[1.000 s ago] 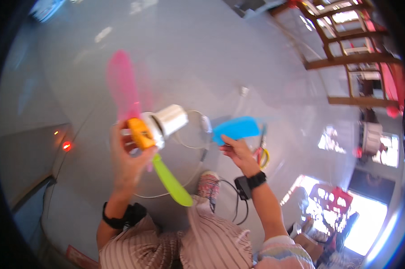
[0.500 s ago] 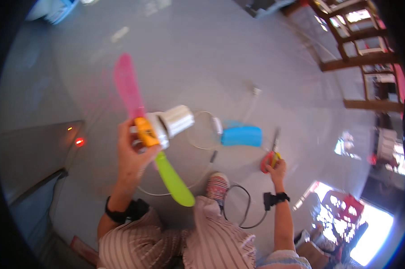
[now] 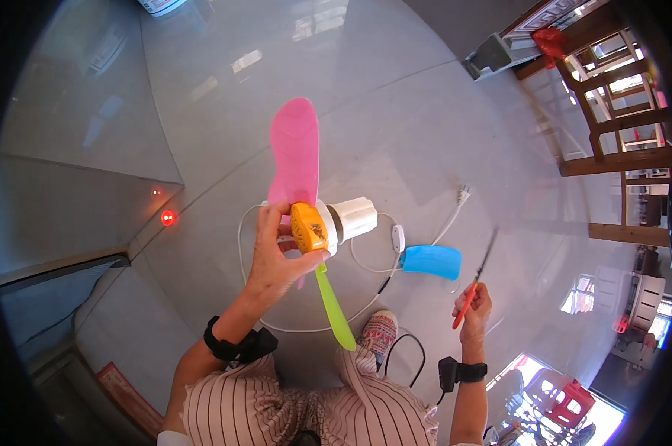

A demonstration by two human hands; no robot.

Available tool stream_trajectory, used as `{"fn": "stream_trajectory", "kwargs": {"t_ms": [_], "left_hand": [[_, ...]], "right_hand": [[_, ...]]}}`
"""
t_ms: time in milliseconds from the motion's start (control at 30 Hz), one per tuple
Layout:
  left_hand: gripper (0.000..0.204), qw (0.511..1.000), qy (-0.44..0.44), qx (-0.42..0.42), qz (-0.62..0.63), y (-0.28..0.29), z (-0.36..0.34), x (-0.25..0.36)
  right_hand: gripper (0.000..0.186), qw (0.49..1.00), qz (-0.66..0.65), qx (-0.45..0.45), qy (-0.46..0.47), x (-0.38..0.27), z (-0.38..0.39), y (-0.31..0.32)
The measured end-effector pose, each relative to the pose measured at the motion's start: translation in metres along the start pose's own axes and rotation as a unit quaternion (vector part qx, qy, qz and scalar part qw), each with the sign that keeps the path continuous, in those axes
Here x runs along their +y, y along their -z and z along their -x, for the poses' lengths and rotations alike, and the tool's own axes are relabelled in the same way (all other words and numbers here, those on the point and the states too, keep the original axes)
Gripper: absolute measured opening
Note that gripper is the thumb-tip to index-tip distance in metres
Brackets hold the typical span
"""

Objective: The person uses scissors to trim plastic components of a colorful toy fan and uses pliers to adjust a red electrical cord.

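My left hand (image 3: pixel 272 264) grips the yellow hub (image 3: pixel 308 227) of a small fan, with a pink blade (image 3: pixel 295 149) pointing up and a green blade (image 3: pixel 334 311) pointing down. The fan's white motor housing (image 3: pixel 357 219) sticks out to the right. A blue blade (image 3: pixel 431 262) lies on the floor beside a white corded switch (image 3: pixel 397 238). My right hand (image 3: pixel 473 308) is closed on scissors with red handles (image 3: pixel 462 314), their blades pointing up and away from me.
The white cord's plug (image 3: pixel 463 195) lies farther back on the floor (image 3: pixel 380 134). My shoe (image 3: pixel 379 334) is below the fan. Wooden framework (image 3: pixel 626 163) stands at the right, and a red plastic item (image 3: pixel 566 401) is at the lower right. A white container (image 3: pixel 161 6) is at the top left.
My right hand let go of the blue blade, now lying on the floor, took hold of the scissors and lifted them. The fan has shifted rightward in the view.
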State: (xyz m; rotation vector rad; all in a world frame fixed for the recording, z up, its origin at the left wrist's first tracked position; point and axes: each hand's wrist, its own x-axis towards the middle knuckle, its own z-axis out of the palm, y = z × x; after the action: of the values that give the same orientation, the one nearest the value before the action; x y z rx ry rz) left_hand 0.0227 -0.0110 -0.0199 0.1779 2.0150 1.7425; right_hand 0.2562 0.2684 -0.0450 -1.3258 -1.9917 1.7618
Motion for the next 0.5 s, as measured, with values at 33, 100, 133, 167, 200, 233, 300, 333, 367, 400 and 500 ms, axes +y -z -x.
{"fn": "stream_trajectory", "kwargs": {"t_ms": [33, 100, 133, 167, 200, 233, 300, 333, 367, 400, 500], "left_hand": [[0.062, 1.0, -0.001, 0.001, 0.002, 0.001, 0.0, -0.001], [0.063, 1.0, -0.005, 0.0, 0.003, 0.002, 0.001, -0.002], [0.063, 1.0, -0.006, 0.003, 0.005, 0.002, 0.001, -0.004], [0.063, 1.0, -0.009, 0.008, 0.006, 0.001, 0.001, -0.007], [0.064, 1.0, -0.011, 0.011, 0.01, -0.001, 0.001, -0.009], [0.064, 1.0, -0.012, 0.011, 0.016, -0.001, 0.001, -0.008], [0.064, 1.0, -0.015, 0.002, 0.01, 0.0, 0.001, -0.004], [0.064, 1.0, -0.015, 0.002, 0.014, 0.001, 0.002, -0.003], [0.064, 1.0, -0.014, 0.004, 0.015, 0.001, 0.002, -0.002], [0.064, 1.0, -0.012, 0.006, 0.017, 0.002, 0.002, -0.002], [0.064, 1.0, -0.021, 0.004, 0.002, 0.003, 0.002, -0.004]], "right_hand": [[0.031, 0.998, 0.044, 0.001, -0.034, -0.023, 0.002, -0.015], [0.036, 0.994, 0.109, -0.024, 0.003, -0.047, 0.003, -0.031], [0.042, 0.983, 0.17, -0.051, 0.036, -0.056, 0.003, -0.039], [0.042, 0.983, 0.172, -0.053, 0.038, -0.068, 0.005, -0.049], [0.046, 0.958, 0.249, -0.1, 0.102, -0.084, 0.009, -0.058], [0.051, 0.921, 0.324, -0.145, 0.162, -0.097, 0.012, -0.067], [0.055, 0.886, 0.374, -0.153, 0.225, -0.115, 0.014, -0.085], [0.059, 0.848, 0.417, -0.163, 0.285, -0.121, 0.014, -0.093], [0.059, 0.842, 0.393, -0.152, 0.337, -0.117, 0.01, -0.098], [0.059, 0.84, 0.396, -0.152, 0.338, -0.118, 0.008, -0.101], [0.051, 0.763, 0.434, -0.138, 0.458, -0.123, 0.005, -0.107]]}}
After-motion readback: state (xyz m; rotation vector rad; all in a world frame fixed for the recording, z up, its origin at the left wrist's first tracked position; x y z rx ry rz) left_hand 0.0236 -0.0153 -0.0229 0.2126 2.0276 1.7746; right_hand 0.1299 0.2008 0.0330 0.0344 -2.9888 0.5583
